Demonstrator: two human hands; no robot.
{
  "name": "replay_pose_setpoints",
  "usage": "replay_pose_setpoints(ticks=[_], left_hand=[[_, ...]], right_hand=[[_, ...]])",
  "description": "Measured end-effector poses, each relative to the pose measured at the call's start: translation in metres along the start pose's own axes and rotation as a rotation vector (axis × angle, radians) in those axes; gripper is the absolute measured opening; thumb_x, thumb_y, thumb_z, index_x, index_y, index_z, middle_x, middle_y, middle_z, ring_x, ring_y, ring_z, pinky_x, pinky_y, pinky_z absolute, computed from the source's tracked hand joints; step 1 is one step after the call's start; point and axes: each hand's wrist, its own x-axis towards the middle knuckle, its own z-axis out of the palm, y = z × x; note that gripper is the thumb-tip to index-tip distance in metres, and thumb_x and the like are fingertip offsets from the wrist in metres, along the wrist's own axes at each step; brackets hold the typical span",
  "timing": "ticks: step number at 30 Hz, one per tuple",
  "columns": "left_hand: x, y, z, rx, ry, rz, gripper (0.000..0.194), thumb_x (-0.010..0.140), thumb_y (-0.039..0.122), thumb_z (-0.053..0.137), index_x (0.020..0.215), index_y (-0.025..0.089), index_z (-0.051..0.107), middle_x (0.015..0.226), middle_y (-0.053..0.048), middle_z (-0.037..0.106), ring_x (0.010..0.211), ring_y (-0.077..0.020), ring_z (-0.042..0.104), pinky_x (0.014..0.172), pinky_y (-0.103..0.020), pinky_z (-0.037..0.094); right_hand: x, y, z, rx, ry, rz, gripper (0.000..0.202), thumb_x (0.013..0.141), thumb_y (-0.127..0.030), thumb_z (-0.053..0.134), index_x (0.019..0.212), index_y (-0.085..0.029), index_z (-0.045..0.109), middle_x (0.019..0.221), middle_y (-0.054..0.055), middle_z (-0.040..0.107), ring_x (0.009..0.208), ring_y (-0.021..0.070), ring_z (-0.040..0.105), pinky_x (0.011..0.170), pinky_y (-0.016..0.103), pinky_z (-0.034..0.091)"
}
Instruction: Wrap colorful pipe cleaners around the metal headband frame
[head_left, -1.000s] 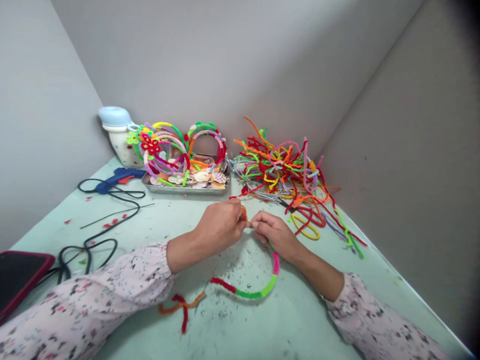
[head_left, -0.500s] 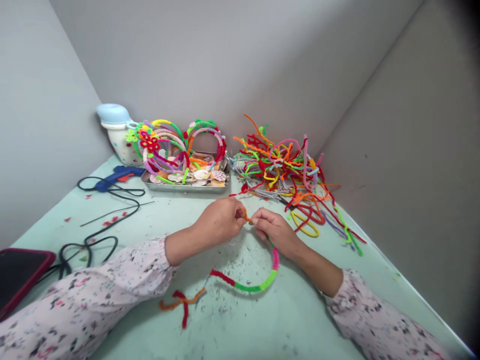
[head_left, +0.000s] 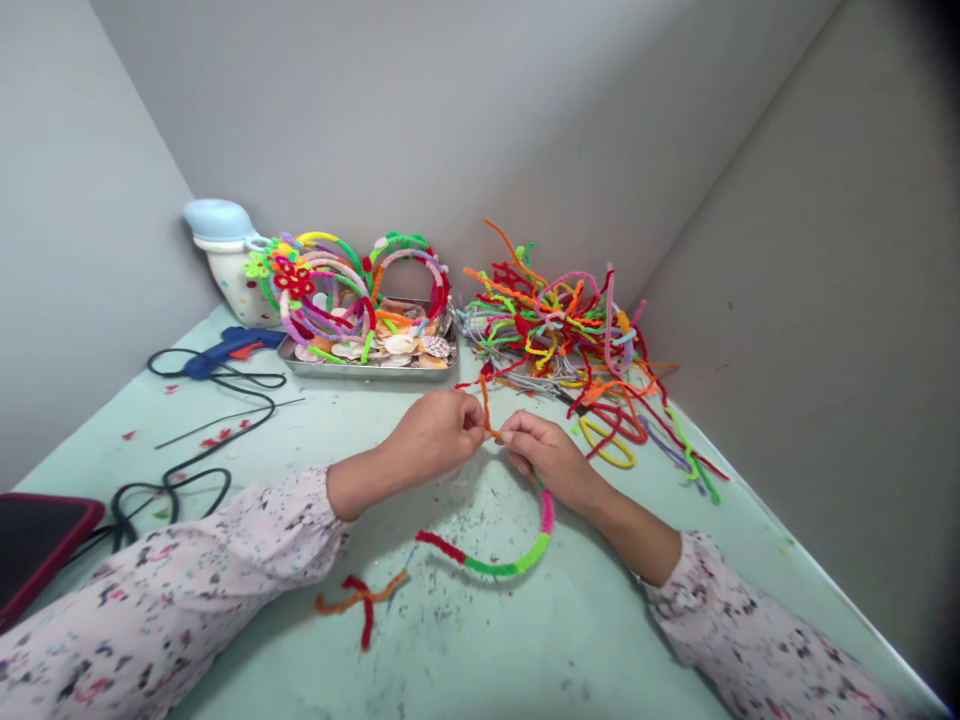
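Near the middle of the table, my left hand [head_left: 444, 432] pinches an orange pipe cleaner [head_left: 487, 402], whose free end sticks up between the hands. Close beside it, my right hand [head_left: 546, 455] is closed on the end of a curved multicolour strip [head_left: 538, 545], where the orange piece meets it. Pink, light green, green and red sections of the strip curve below the right hand, with a thin wire at the red end. Short orange and red pipe cleaner pieces [head_left: 366, 600] lie crossed to the lower left.
A metal tray [head_left: 367, 372] at the back holds shells and colourful hoops. Loose pipe cleaners [head_left: 555, 320] are piled to its right, with yellow-handled scissors [head_left: 609, 445] in front. To the left are a bottle [head_left: 236, 265], a blue glue gun [head_left: 232, 350], black cable and a dark device [head_left: 41, 550].
My left hand has lowered slightly, and the orange pipe cleaner's free end now shows upright above the fingers. The whole view has shifted a little.
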Motion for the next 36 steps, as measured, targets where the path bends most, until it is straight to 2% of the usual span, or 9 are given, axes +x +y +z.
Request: replay_pose_setpoints(ticks=[10, 15, 21, 25, 28, 30, 33, 36], left_hand=[[0.001, -0.001, 0.003, -0.111, -0.007, -0.083, 0.022, 0.075, 0.034, 0.055, 0.069, 0.016, 0.064, 0.058, 0.0, 0.059, 0.053, -0.0118, 0.048, 0.049, -0.022, 0.029], [0.002, -0.003, 0.006, -0.284, -0.02, -0.179, 0.021, 0.07, 0.036, 0.057, 0.064, 0.016, 0.059, 0.05, 0.004, 0.049, 0.049, -0.0107, 0.044, 0.047, -0.022, 0.028], [0.004, -0.007, 0.011, -0.561, -0.071, -0.314, 0.018, 0.067, 0.033, 0.06, 0.062, 0.016, 0.056, 0.046, 0.005, 0.048, 0.044, -0.0094, 0.041, 0.045, -0.022, 0.028], [0.007, -0.012, 0.017, -0.663, 0.027, -0.301, 0.024, 0.069, 0.037, 0.063, 0.066, 0.015, 0.057, 0.053, 0.004, 0.05, 0.048, -0.0092, 0.044, 0.048, -0.022, 0.031], [0.008, -0.016, 0.02, -0.732, 0.09, -0.252, 0.025, 0.07, 0.038, 0.065, 0.069, 0.014, 0.057, 0.057, 0.003, 0.05, 0.05, -0.0084, 0.044, 0.05, -0.022, 0.033], [0.008, -0.017, 0.019, -0.823, 0.049, -0.226, 0.021, 0.071, 0.033, 0.066, 0.075, 0.013, 0.059, 0.06, 0.003, 0.05, 0.051, -0.0075, 0.044, 0.051, -0.021, 0.034], [0.007, -0.017, 0.016, -1.037, -0.097, -0.21, 0.015, 0.07, 0.019, 0.065, 0.084, 0.013, 0.062, 0.067, 0.002, 0.053, 0.054, -0.0063, 0.045, 0.054, -0.02, 0.036], [0.005, -0.017, 0.012, -1.273, -0.249, -0.24, 0.018, 0.07, 0.012, 0.059, 0.087, 0.014, 0.063, 0.08, -0.002, 0.058, 0.062, -0.0072, 0.05, 0.059, -0.02, 0.04]], right_hand=[[-0.001, -0.001, 0.0, -0.032, 0.01, -0.024, 0.016, 0.084, -0.034, 0.05, 0.075, -0.02, 0.05, 0.048, -0.008, 0.041, 0.041, 0.0075, 0.033, 0.042, 0.02, 0.025], [-0.004, 0.001, 0.002, -0.037, 0.03, -0.064, 0.015, 0.084, -0.034, 0.051, 0.077, -0.021, 0.052, 0.048, -0.008, 0.041, 0.043, 0.008, 0.032, 0.043, 0.021, 0.026], [-0.003, 0.001, -0.001, 0.009, 0.03, -0.053, 0.017, 0.084, -0.035, 0.052, 0.077, -0.02, 0.053, 0.048, -0.008, 0.042, 0.041, 0.0077, 0.034, 0.042, 0.021, 0.027], [0.001, 0.001, -0.006, 0.173, 0.005, -0.014, 0.025, 0.087, -0.042, 0.045, 0.085, -0.019, 0.055, 0.047, -0.006, 0.048, 0.037, 0.0089, 0.039, 0.039, 0.021, 0.029], [0.003, 0.001, -0.009, 0.239, -0.004, -0.013, 0.023, 0.085, -0.04, 0.05, 0.088, -0.018, 0.056, 0.049, -0.005, 0.051, 0.037, 0.0088, 0.042, 0.038, 0.021, 0.029], [0.004, 0.002, -0.01, 0.276, 0.024, 0.018, 0.022, 0.082, -0.038, 0.054, 0.086, -0.017, 0.057, 0.048, -0.006, 0.048, 0.036, 0.0077, 0.039, 0.037, 0.02, 0.027], [0.005, 0.002, -0.013, 0.336, 0.077, 0.03, 0.021, 0.081, -0.038, 0.055, 0.083, -0.017, 0.056, 0.046, -0.007, 0.043, 0.035, 0.0059, 0.033, 0.036, 0.019, 0.021], [0.006, 0.003, -0.018, 0.397, 0.041, 0.022, 0.019, 0.081, -0.036, 0.054, 0.082, -0.017, 0.057, 0.046, -0.008, 0.041, 0.035, 0.0049, 0.029, 0.036, 0.019, 0.018]])
